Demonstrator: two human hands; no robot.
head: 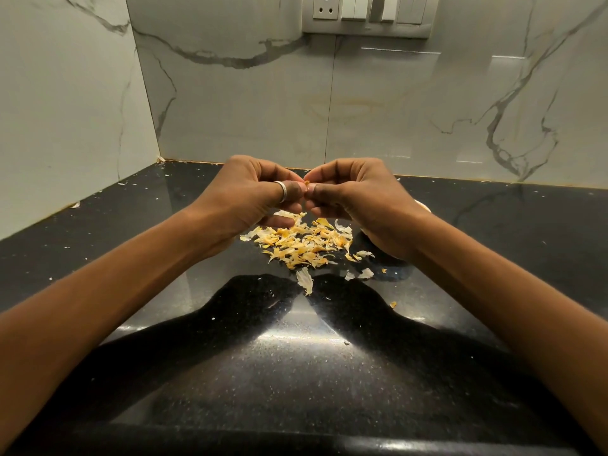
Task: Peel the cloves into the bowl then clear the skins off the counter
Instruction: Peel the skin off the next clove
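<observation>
Left grip (pixel 253 195) and right grip (pixel 358 199) meet fingertip to fingertip, both pinching one small clove (pixel 306 183), held up off the black tabletop (pixel 296 357); loose skins (pixel 306 241) piled right below, few strays nearer camera

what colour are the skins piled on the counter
The skins are mostly yellow-orange, a few whitish, on the black speckled counter; head view.

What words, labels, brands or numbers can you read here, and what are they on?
None to read. The switch plate on the wall shows no legible marking, the ring on the left hand looks plain, and the counter and skins bear no writing.
</observation>
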